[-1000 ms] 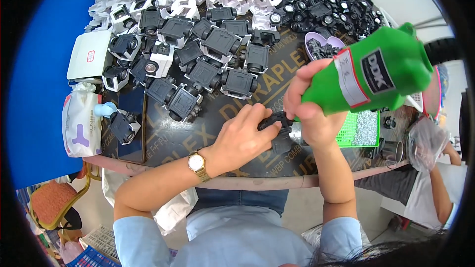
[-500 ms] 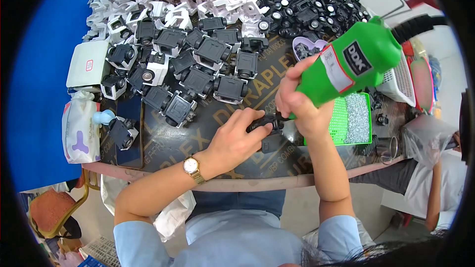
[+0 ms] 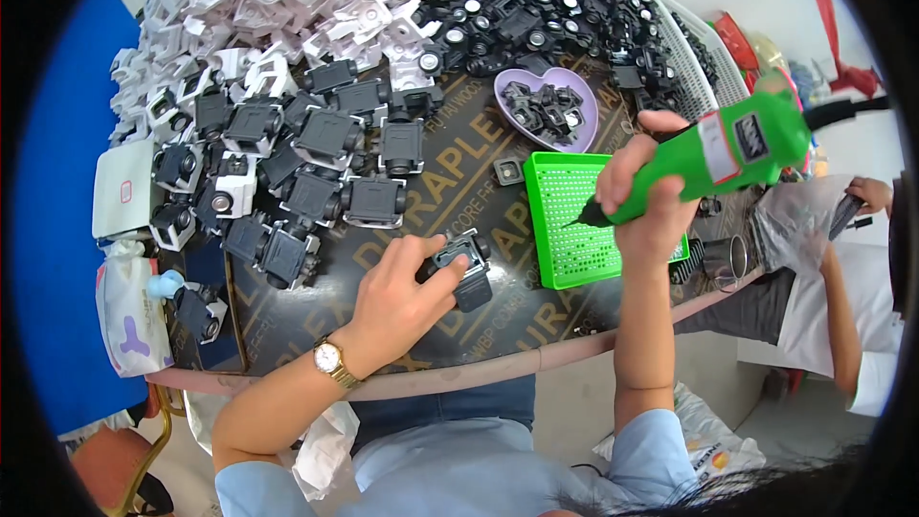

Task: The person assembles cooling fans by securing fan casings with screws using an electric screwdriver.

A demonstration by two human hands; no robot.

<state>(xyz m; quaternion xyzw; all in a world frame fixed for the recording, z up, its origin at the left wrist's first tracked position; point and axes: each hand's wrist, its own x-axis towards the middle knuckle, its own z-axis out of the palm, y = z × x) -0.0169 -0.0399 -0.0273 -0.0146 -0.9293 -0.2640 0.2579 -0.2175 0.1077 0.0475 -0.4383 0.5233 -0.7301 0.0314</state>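
My left hand (image 3: 402,292) rests on the dark table with its fingers around a small black and grey toy car part (image 3: 471,289). A green electric screwdriver (image 3: 684,161) lies in the grip of my right hand (image 3: 656,196). Its dark tip points down and left, over a green tray (image 3: 544,263) with a perforated plate dotted with small screws. Whether the tip touches a screw is too small to tell. Just above the tray sits a small loose dark part (image 3: 508,170).
Assembled black-and-white toy cars (image 3: 316,196) cluster at left, below heaps of white shells (image 3: 287,0) and black wheeled chassis (image 3: 536,10). A purple heart-shaped bowl (image 3: 595,120) holds black parts. At right, another person's hand (image 3: 869,193) is near a clear plastic bag (image 3: 804,220).
The screwdriver has left the toy car part and moved over the green tray. My left hand still holds the part, now more uncovered. The whole view has shifted.
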